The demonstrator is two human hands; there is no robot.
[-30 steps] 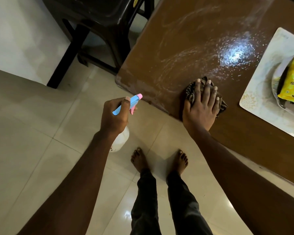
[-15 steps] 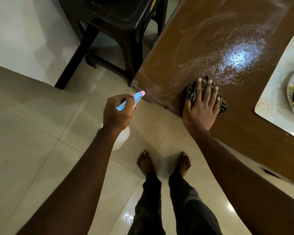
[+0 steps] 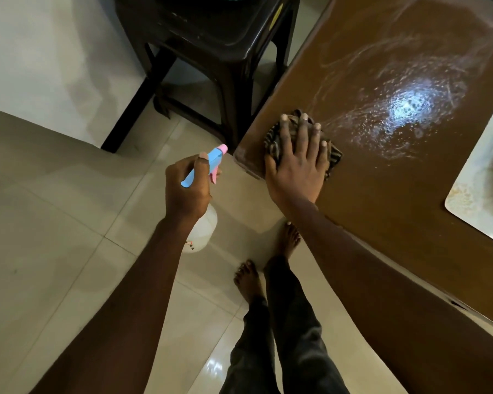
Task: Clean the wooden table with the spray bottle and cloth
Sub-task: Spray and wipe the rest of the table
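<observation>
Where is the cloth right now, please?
In the head view, the cloth lies under the flat right hand at the corner of the wooden table, beside the wet sprayed patch.

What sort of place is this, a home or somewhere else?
Most likely a dining area in a home: a wooden table with a place mat on it, a dark plastic chair beside it, and a glossy tiled floor under bare feet.

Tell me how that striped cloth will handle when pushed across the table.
The cloth looks floppy: it lies bunched under the flat right hand, so it will likely crumple unless pressed. Over the wet patch on the table it should glide easily.
</observation>
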